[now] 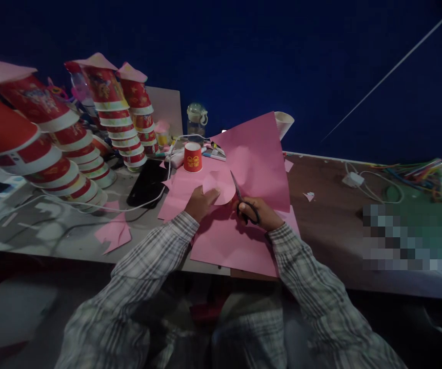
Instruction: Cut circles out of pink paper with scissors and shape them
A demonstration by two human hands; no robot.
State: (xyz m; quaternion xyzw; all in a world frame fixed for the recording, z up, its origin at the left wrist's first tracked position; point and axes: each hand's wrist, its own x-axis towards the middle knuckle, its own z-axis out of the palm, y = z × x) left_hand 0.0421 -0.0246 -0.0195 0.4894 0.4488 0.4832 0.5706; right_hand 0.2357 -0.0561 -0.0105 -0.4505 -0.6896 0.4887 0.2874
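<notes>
Between thumb and fingers, my left hand point(201, 202) pinches a rounded piece of pink paper point(224, 190). My right hand point(261, 212) grips black-handled scissors point(240, 197), their blades pointing up and to the left beside the rounded edge of that piece. Under both hands lie larger pink sheets point(236, 251), and one sheet point(257, 159) rises at the back right of my hands. A red paper cup point(193, 158) stands upside down just beyond my left hand.
Tall stacks of red and white paper cups point(107, 97) with pink paper tops fill the left. A black phone point(147, 183), a white cable and pink scraps point(115, 233) lie nearer. A clear bottle point(197, 120) stands behind. Colourful wires point(432, 177) are at right.
</notes>
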